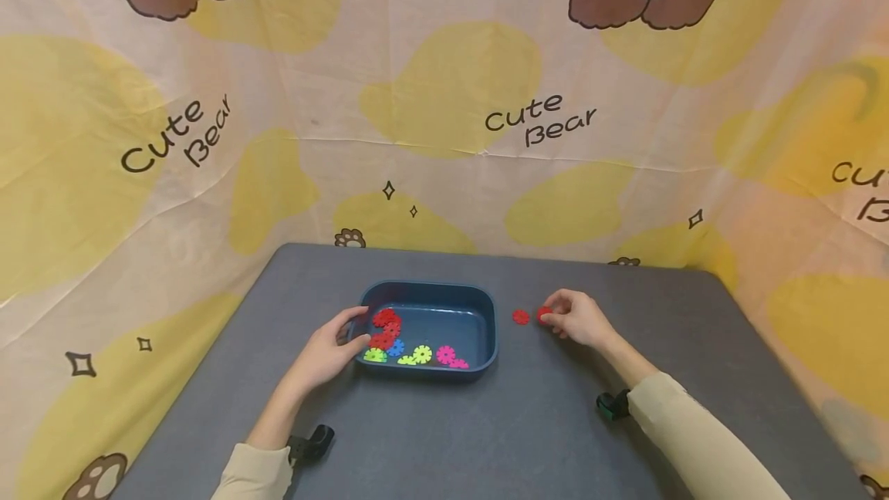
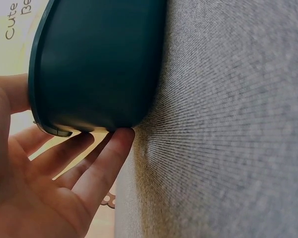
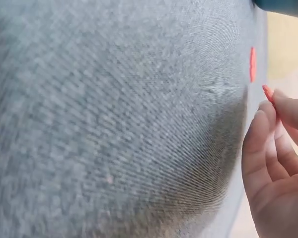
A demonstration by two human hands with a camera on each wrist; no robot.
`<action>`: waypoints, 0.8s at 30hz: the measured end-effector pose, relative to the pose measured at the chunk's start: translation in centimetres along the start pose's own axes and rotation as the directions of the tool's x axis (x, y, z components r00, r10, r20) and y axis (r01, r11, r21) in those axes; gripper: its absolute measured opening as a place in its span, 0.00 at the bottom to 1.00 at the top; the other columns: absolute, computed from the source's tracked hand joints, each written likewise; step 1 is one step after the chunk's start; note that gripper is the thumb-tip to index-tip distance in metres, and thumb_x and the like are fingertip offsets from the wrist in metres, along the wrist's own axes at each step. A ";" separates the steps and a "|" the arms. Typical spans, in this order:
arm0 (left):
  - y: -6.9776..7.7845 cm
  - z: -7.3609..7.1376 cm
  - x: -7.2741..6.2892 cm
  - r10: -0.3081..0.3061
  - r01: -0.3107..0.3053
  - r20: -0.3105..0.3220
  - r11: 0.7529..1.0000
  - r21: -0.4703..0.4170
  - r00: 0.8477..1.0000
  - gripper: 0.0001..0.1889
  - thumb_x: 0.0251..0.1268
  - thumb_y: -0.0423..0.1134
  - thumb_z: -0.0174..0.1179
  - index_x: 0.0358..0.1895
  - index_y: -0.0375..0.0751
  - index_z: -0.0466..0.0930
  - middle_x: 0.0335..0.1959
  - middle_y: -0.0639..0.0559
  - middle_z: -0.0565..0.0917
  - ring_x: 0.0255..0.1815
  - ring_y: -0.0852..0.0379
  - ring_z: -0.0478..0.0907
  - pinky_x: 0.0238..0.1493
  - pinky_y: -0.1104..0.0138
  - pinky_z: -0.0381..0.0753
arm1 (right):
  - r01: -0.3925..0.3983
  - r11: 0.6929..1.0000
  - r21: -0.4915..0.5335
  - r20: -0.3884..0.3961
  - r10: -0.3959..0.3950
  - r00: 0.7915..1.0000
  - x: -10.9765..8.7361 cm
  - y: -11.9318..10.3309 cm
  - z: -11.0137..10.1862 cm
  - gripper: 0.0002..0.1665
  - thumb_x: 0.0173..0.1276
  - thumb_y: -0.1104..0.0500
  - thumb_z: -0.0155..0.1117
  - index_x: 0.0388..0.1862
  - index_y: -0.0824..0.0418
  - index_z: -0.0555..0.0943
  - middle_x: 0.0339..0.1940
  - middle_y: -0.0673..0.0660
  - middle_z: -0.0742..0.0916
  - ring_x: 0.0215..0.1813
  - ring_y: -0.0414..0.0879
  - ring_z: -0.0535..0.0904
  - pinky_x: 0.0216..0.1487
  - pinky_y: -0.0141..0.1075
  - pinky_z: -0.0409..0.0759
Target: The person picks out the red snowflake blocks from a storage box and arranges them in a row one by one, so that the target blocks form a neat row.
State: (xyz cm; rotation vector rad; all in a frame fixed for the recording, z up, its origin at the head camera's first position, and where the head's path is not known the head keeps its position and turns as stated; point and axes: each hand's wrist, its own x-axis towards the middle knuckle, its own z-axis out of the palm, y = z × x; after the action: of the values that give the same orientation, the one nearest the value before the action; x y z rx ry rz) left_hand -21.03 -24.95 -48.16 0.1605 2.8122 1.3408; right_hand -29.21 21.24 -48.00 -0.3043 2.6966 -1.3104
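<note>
A dark blue plastic bin stands on the table with flower-shaped plastic discs inside. Red discs lie at its left, and a blue disc, yellow-green discs and pink discs along its near side. My left hand grips the bin's left end, thumb at the rim and fingers against the outer wall. To the right of the bin, my right hand pinches a red disc between thumb and fingers. Another red disc lies flat on the table between that hand and the bin.
The grey cloth-covered table meets a patterned fabric backdrop at its back and sides. A black wrist strap device is on the left wrist, and another dark device on the right.
</note>
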 end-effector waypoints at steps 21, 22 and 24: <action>0.1 -0.1 0.0 -0.011 0.011 0.000 1.000 -0.008 1.000 0.30 0.71 0.42 0.64 0.74 0.47 0.68 0.75 0.35 0.66 0.71 0.28 0.67 0.63 0.40 0.74 | 0.061 0.980 -0.190 0.039 -0.055 0.998 1.0 -0.4 1.3 0.10 0.71 0.62 0.68 0.47 0.65 0.84 0.25 0.53 0.82 0.23 0.44 0.77 0.24 0.37 0.78; 0.1 -0.1 0.0 -0.011 0.011 0.000 1.000 -0.008 1.000 0.30 0.71 0.42 0.64 0.74 0.47 0.68 0.75 0.35 0.66 0.71 0.28 0.67 0.63 0.40 0.74 | 0.066 0.978 -0.197 0.038 -0.059 0.997 1.0 -0.4 1.2 0.10 0.70 0.62 0.68 0.48 0.65 0.84 0.25 0.53 0.82 0.22 0.44 0.77 0.24 0.37 0.77; 0.0 -0.1 0.0 -0.010 0.010 0.003 1.000 -0.005 1.000 0.30 0.71 0.43 0.64 0.74 0.47 0.68 0.75 0.35 0.66 0.71 0.28 0.67 0.63 0.40 0.74 | 0.069 0.977 -0.203 0.037 -0.063 0.997 1.0 -0.4 1.2 0.10 0.70 0.63 0.68 0.48 0.66 0.84 0.25 0.54 0.82 0.22 0.44 0.77 0.24 0.37 0.77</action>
State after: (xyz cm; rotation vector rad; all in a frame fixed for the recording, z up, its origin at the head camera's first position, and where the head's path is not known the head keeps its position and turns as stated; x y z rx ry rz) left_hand -20.98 -25.00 -48.08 0.1475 2.8036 1.3438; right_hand -29.86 19.84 -48.47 -0.4347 2.8219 -1.0355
